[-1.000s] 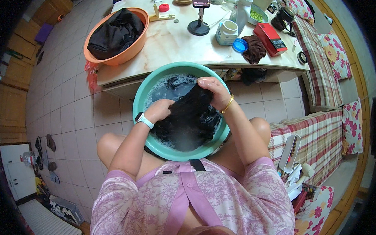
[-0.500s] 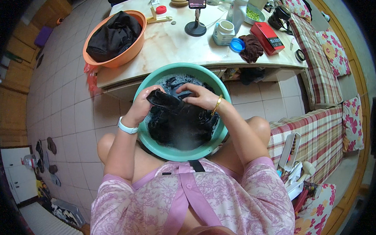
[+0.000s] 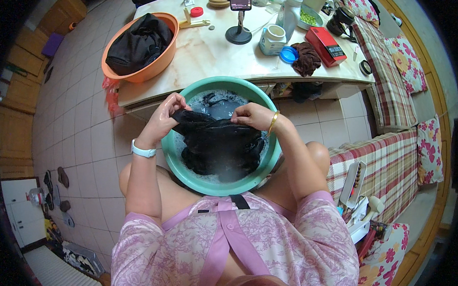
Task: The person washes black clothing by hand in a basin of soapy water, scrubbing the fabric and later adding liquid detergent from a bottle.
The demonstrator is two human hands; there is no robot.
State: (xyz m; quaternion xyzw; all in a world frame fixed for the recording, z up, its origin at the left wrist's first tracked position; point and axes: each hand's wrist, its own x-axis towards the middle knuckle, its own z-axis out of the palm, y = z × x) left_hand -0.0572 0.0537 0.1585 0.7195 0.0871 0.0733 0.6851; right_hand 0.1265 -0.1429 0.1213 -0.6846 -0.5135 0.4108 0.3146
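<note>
A green plastic basin (image 3: 172,163) between my knees holds soapy water (image 3: 222,108) and a wet black garment (image 3: 221,145). My left hand (image 3: 170,113) pinches the garment's upper edge at the basin's left rim. On the other side my right hand (image 3: 253,116) grips the same edge between thumb and fingers. The cloth is stretched between both hands, its lower part lying in the basin. What kind of garment it is I cannot tell. Foam floats around it and at the far side of the water.
Beyond the basin stands a marble-topped table (image 3: 207,56). On it are an orange basin (image 3: 166,65) with black cloth, a phone on a stand (image 3: 239,35), a white jar (image 3: 272,41), a blue lid (image 3: 289,55), a brown cloth (image 3: 306,59) and a red box (image 3: 327,45). A plaid sofa (image 3: 379,173) is at right.
My hands have moved apart, the left outward to the left and the right to the right. The right fingers have closed on the garment, and its upper edge is now spread wide.
</note>
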